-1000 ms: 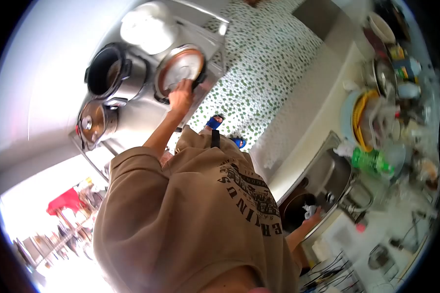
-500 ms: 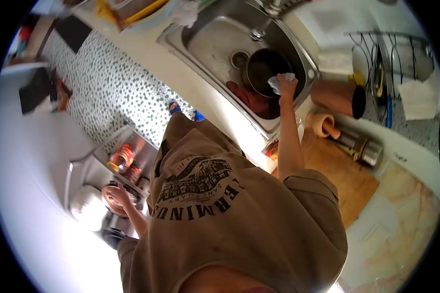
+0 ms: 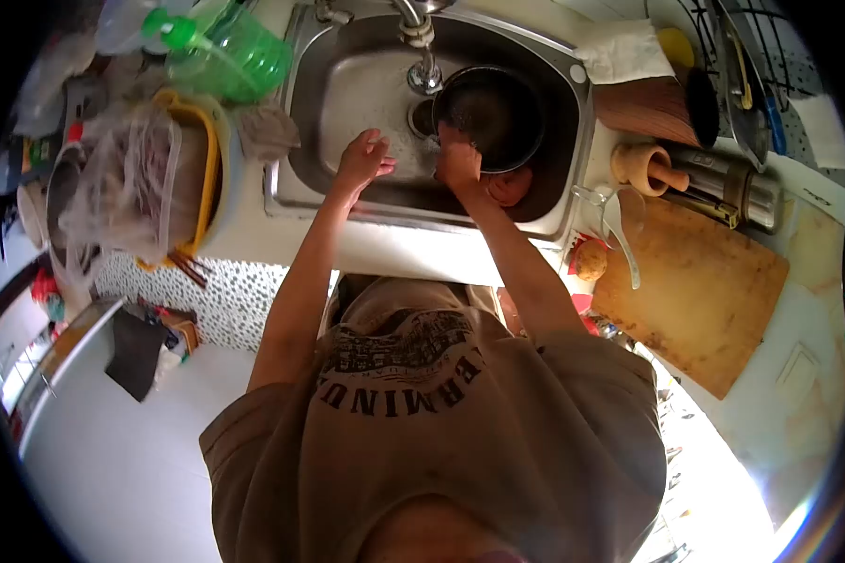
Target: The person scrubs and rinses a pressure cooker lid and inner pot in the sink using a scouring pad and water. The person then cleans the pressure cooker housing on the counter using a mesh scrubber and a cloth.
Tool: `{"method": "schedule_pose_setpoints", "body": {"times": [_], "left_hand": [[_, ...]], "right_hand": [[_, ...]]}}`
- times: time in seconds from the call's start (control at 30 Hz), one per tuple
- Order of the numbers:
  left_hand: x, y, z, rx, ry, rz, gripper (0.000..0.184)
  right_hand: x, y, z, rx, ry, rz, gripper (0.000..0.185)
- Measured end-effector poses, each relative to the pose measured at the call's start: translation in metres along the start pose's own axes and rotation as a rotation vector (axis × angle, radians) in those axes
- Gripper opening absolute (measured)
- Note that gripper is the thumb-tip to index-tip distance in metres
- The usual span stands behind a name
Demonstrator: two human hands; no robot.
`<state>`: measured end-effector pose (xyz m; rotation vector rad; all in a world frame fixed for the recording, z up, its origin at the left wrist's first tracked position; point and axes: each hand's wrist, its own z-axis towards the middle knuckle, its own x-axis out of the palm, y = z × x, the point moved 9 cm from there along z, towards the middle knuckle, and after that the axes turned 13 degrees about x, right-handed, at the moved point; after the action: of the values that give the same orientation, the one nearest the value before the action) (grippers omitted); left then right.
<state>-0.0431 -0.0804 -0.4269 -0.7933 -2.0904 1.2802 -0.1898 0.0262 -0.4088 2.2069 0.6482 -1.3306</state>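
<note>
A dark round pan sits at the right side of the steel sink. My right hand is closed at the pan's near left rim, with a reddish patch at its fingertips; what it grips is hidden. A reddish-brown soft-looking thing lies in the sink just right of that hand, partly under the pan. My left hand hovers over the near left part of the sink, fingers partly bent and apart, holding nothing. The faucet points down beyond both hands.
A green pump bottle and a yellow-rimmed basin under plastic bags stand left. On the right are a cutting board, a wooden mortar, a metal flask, a clear-handled spoon and a brown cylindrical container.
My left hand has left the pots in the open drawer and come over the sink. The crumpled whitish thing is gone from my right hand, which moved to the pan's near rim. My body turned toward the sink.
</note>
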Motion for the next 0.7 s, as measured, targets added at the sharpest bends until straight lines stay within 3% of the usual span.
{"method": "schedule_pose_setpoints", "body": {"times": [0.07,0.1,0.2,0.23,0.3,0.33,0.43,0.47,0.5,0.57,0.6,0.63,0.67,0.7], "left_hand": [[-0.003,0.007,0.013,-0.158,0.015,-0.01,0.077],[-0.002,0.002,0.015,-0.18,0.029,-0.006,0.077],[-0.003,0.001,0.028,-0.281,0.088,0.049,0.093],[-0.01,0.01,0.034,-0.296,0.099,0.052,0.093],[-0.023,0.029,0.037,-0.397,0.029,-0.046,0.094],[-0.017,0.02,0.028,-0.465,0.027,-0.118,0.095],[-0.001,0.038,0.015,-0.411,0.018,-0.228,0.094],[0.007,0.041,0.015,-0.34,-0.048,-0.356,0.087],[0.003,0.06,0.019,-0.34,-0.051,-0.365,0.087],[0.017,0.101,0.023,-0.514,0.066,-0.854,0.088],[0.02,0.103,0.022,-0.529,0.057,-0.818,0.08],[0.031,0.094,0.019,-0.532,0.056,-0.827,0.08],[0.025,0.089,0.023,-0.424,-0.049,-0.566,0.077],[0.014,0.079,0.02,-0.326,-0.154,-0.304,0.075]], "right_hand": [[0.009,0.017,0.001,-0.032,-0.124,0.105,0.068],[0.018,0.03,0.0,-0.012,-0.109,0.109,0.068],[0.006,0.075,-0.005,-0.064,-0.13,0.381,0.044],[0.006,0.073,0.0,-0.047,-0.122,0.383,0.044],[0.016,0.05,0.022,0.061,0.052,0.879,0.032],[0.023,0.026,0.038,0.228,0.031,0.899,0.038],[0.044,0.012,0.065,0.382,-0.066,0.687,0.035],[0.064,0.037,0.055,0.305,0.092,0.378,0.035],[0.066,0.042,0.05,0.301,0.094,0.369,0.035],[0.096,0.053,0.033,0.251,0.385,0.549,0.04],[0.107,0.055,0.019,0.241,0.49,0.605,0.041],[0.103,0.064,0.011,0.035,0.512,0.594,0.043],[0.099,0.072,0.0,-0.177,0.534,0.576,0.046],[0.072,0.069,-0.013,-0.082,0.561,0.438,0.045]]}}
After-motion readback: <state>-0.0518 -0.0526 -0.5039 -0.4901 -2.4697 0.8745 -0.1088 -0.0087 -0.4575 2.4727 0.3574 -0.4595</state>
